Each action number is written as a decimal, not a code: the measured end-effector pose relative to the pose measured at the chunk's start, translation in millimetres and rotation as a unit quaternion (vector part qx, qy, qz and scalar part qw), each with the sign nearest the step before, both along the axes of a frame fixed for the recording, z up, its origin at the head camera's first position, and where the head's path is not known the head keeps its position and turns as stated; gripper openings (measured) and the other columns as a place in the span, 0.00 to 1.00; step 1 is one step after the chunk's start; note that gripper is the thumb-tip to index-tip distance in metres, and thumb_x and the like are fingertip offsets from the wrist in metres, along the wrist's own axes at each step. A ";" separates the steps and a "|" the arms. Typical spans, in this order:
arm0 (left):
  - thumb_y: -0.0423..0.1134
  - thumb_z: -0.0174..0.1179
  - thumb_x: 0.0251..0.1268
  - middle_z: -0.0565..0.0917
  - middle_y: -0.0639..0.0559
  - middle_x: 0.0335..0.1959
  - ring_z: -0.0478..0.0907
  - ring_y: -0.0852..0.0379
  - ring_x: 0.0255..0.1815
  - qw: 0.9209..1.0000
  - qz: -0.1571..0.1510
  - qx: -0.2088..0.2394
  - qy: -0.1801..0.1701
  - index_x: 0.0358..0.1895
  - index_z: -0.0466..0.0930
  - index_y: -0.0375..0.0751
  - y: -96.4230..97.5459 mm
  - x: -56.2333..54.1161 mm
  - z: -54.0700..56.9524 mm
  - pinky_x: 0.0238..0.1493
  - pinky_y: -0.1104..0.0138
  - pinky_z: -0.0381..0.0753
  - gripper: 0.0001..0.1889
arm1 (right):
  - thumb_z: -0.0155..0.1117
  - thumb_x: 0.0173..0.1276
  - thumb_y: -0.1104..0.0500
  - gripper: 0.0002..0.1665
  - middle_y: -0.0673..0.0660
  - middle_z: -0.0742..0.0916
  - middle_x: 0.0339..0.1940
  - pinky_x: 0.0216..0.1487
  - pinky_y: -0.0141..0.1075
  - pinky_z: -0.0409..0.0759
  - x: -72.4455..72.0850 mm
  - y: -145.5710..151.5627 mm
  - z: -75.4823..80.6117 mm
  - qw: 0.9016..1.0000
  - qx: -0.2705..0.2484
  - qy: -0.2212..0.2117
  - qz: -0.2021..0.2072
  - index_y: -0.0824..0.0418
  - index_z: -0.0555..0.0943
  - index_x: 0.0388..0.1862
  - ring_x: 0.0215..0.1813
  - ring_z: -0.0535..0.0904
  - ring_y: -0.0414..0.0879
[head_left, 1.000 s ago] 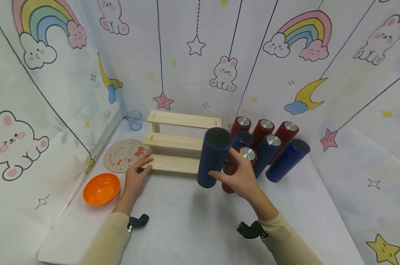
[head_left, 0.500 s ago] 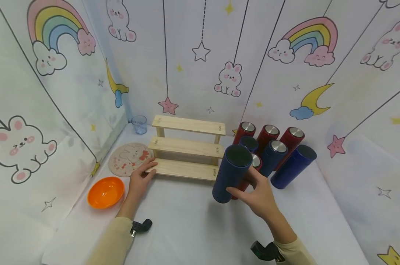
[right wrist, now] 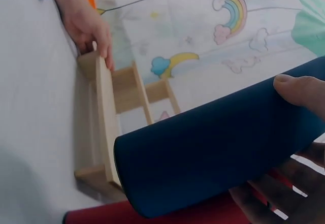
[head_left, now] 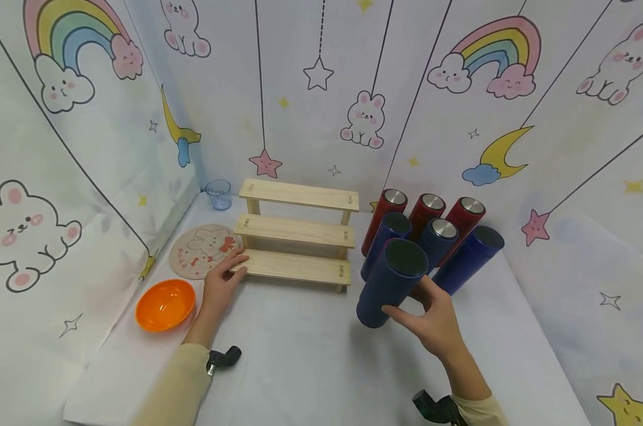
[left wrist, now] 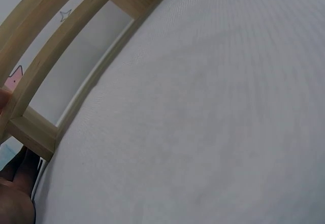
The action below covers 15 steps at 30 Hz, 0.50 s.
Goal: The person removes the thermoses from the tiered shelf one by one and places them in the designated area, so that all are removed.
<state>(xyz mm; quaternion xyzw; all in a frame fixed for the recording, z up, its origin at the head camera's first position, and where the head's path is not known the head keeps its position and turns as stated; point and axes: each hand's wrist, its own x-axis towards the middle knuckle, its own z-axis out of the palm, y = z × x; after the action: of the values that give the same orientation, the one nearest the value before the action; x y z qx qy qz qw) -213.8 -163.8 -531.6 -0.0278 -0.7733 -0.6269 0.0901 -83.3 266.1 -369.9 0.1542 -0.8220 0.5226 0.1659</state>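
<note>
My right hand [head_left: 433, 322] holds a dark blue thermos flask [head_left: 388, 290] between thumb and fingers. It tilts slightly, its dark top uppermost, with a shadow on the cloth below. In the right wrist view the thumb lies along one side of the flask and the other fingers on the opposite side. A red flask [right wrist: 106, 214] shows beneath it there, mostly hidden in the head view. My left hand [head_left: 222, 284] grips the left end of the lowest board of a three-tier wooden shelf [head_left: 295, 267], fingers above and below the board.
Behind the held flask stand several red flasks [head_left: 388, 213] with steel lids and several blue ones [head_left: 468, 260]. To the left lie an orange bowl [head_left: 165, 305], a round bunny mat [head_left: 201, 251] and a clear blue glass [head_left: 218, 194]. Printed cloth walls [head_left: 300, 130] surround the white table [head_left: 295, 355].
My right hand has carried the blue flask rightward, from the shelf's right end to in front of the standing flasks. My left hand stays at the shelf's left end.
</note>
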 end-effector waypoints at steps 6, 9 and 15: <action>0.32 0.66 0.79 0.78 0.51 0.76 0.66 0.53 0.82 1.000 -0.002 0.009 0.013 0.64 0.88 0.38 0.3 -0.6 -2.0 0.65 0.82 0.69 0.15 | 0.82 0.54 0.77 0.45 0.49 0.89 0.62 0.60 0.30 0.82 6.3 14.6 -0.9 1.000 0.003 -0.002 -0.019 0.62 0.81 0.72 0.60 0.87 0.39; 0.31 0.66 0.79 0.78 0.50 0.77 0.67 0.52 0.82 1.000 0.000 0.006 0.011 0.65 0.88 0.38 1.1 -0.1 -1.3 0.65 0.82 0.69 0.16 | 0.83 0.54 0.77 0.44 0.45 0.89 0.60 0.60 0.28 0.81 10.5 23.5 -0.1 0.999 0.012 -0.008 -0.042 0.64 0.81 0.72 0.59 0.87 0.37; 0.32 0.66 0.79 0.78 0.50 0.77 0.67 0.52 0.82 1.000 0.001 0.010 0.006 0.65 0.88 0.38 1.5 -1.0 -0.7 0.65 0.81 0.69 0.16 | 0.83 0.54 0.77 0.44 0.42 0.89 0.58 0.59 0.25 0.80 16.2 44.3 -1.2 0.996 0.027 -0.009 -0.086 0.66 0.80 0.71 0.57 0.86 0.35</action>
<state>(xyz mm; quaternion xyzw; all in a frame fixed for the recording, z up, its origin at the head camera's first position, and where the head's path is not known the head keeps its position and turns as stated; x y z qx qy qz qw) -214.8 -162.3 -532.3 -0.0303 -0.7664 -0.6344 0.0960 -67.1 310.5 -371.2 0.0832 -0.8475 0.4852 0.1987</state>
